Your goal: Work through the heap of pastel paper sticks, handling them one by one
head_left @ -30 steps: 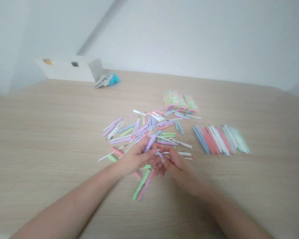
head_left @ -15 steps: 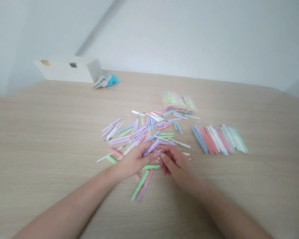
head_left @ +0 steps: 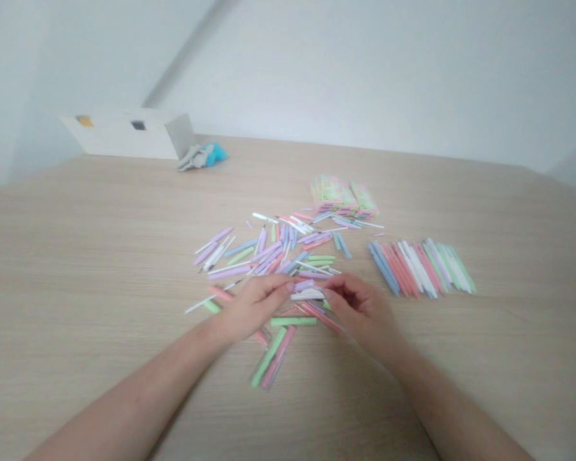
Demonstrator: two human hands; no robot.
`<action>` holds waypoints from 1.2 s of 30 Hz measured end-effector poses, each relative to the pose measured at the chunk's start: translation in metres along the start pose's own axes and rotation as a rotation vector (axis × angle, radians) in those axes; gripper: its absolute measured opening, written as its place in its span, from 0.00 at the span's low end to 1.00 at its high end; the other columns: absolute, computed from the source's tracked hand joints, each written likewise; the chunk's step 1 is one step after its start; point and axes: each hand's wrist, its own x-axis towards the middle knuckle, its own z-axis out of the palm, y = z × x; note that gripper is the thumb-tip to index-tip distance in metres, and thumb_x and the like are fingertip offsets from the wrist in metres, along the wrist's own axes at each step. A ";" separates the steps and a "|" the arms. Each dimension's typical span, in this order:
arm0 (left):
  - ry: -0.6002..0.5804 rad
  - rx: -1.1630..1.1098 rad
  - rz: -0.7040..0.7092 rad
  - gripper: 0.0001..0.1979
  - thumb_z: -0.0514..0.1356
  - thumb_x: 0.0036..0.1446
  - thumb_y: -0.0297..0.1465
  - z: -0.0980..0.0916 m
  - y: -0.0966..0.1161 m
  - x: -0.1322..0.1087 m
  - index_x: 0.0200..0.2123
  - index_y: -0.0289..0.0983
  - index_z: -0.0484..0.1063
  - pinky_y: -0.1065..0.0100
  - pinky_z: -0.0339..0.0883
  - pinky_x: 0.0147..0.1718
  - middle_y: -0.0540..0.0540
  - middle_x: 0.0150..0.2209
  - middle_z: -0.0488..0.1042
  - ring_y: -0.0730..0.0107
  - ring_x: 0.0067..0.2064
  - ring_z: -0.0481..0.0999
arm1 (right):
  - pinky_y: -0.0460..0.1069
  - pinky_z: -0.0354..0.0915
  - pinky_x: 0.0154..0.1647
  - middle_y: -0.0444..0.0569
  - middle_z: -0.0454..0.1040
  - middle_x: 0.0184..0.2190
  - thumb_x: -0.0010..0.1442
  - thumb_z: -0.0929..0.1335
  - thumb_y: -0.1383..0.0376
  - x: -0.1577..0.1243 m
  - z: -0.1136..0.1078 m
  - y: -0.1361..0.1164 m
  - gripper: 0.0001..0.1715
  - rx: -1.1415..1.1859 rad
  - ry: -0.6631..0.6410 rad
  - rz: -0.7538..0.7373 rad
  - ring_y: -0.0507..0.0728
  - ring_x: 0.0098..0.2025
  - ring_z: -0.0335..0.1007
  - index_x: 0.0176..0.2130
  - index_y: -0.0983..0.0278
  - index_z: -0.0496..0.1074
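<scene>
L hand (head_left: 256, 306) & R hand (head_left: 365, 314) both nearly closed, fingertips pinching opp. ends of purple pen pc. (head_left: 304, 286) betw. them, over loose pen pcs. (head_left: 270, 255) on counter (head_left: 125, 256).

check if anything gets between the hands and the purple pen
Nothing visible does: the left hand holds the purple pen by its left end, and the right hand is at its other end.

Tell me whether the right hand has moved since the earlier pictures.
Yes; the right hand has shifted slightly right, toward the neat row of pens, which has stayed put.
</scene>
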 end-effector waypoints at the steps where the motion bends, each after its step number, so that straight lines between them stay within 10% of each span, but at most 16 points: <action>1: -0.004 0.000 0.008 0.16 0.50 0.63 0.37 0.000 -0.001 0.000 0.31 0.33 0.71 0.74 0.59 0.29 0.51 0.27 0.68 0.72 0.30 0.66 | 0.45 0.59 0.25 0.44 0.70 0.25 0.60 0.65 0.61 0.000 0.000 0.000 0.09 -0.017 0.004 -0.002 0.50 0.26 0.64 0.35 0.64 0.72; 36: -0.042 0.179 0.060 0.16 0.50 0.63 0.35 -0.001 -0.004 -0.002 0.40 0.35 0.76 0.72 0.66 0.33 0.48 0.34 0.76 0.69 0.34 0.73 | 0.43 0.59 0.19 0.42 0.68 0.21 0.65 0.58 0.61 0.008 0.001 0.006 0.21 -0.005 -0.229 0.146 0.49 0.20 0.63 0.53 0.60 0.69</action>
